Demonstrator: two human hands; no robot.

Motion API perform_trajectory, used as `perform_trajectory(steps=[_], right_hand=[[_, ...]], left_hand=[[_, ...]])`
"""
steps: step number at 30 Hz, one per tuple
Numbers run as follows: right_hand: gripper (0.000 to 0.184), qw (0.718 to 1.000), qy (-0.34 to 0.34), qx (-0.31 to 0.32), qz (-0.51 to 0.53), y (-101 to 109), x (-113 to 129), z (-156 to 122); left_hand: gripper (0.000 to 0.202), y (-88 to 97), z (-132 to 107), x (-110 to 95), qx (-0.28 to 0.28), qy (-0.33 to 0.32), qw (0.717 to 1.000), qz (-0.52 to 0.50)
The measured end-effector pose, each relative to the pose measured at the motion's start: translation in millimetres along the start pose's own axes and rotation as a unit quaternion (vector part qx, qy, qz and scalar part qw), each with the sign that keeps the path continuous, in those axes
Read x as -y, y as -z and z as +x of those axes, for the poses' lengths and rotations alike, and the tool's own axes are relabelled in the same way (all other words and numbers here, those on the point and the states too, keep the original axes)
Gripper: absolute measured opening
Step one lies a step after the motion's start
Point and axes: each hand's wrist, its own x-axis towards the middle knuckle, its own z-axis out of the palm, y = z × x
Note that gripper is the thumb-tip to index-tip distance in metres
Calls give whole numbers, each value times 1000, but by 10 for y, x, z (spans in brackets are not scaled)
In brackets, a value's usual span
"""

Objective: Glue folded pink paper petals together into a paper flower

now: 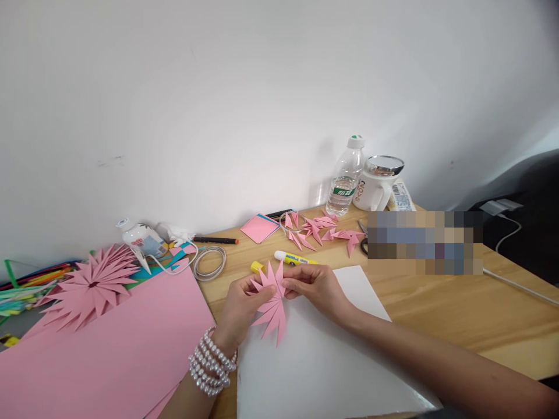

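- With both bare hands, we hold a pink folded-paper fan of sharp points (275, 311) over the upper left part of a smooth white rectangular board (323, 361) on a light wooden table (458, 314).
- Our left hand (242, 305), fingers curled behind the fan and thumb pressed on its front, grips it from the left; strands of pearly white beads (212, 364) circle the wrist.
- Our right hand (314, 288) is partly closed, thumb and forefinger brought together at the fan's right edge; we cannot tell how firmly they pinch.
- Just beyond our fingers lies a yellow-and-white glue stick (294, 258), uncapped, near a small yellow cap (257, 267).
- Farther back, we see loose pink folded-paper pieces (312, 228) scattered between a stack of square pink paper (259, 227) and dark-handled scissors (364, 247), partly hidden by a pixelated patch.
- To our left, a full pink folded-paper pinwheel (109, 282) rests partly on large flat pink sheets (109, 355).
- Near the wall, a clear plastic water bottle (345, 180) stands beside a white handled mug (370, 192).
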Motion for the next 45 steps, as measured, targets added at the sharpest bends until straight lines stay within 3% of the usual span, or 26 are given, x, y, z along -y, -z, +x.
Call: perform_trajectory(steps=[5,25,37,45], right_hand=[[32,998,2,46,34,-4,22,-5],[44,998,-27,49,23,30,11,19],[25,996,17,75,-48,44,-28,6],[35,996,-17,76,-40,53,2,20]], left_hand=[[24,2,-6,-29,-7,13,1000,-22],[26,8,2,1,7,7,1000,11],[29,35,20,65,-7,-20,999,46],[28,23,25,64,-19,-19,998,62]])
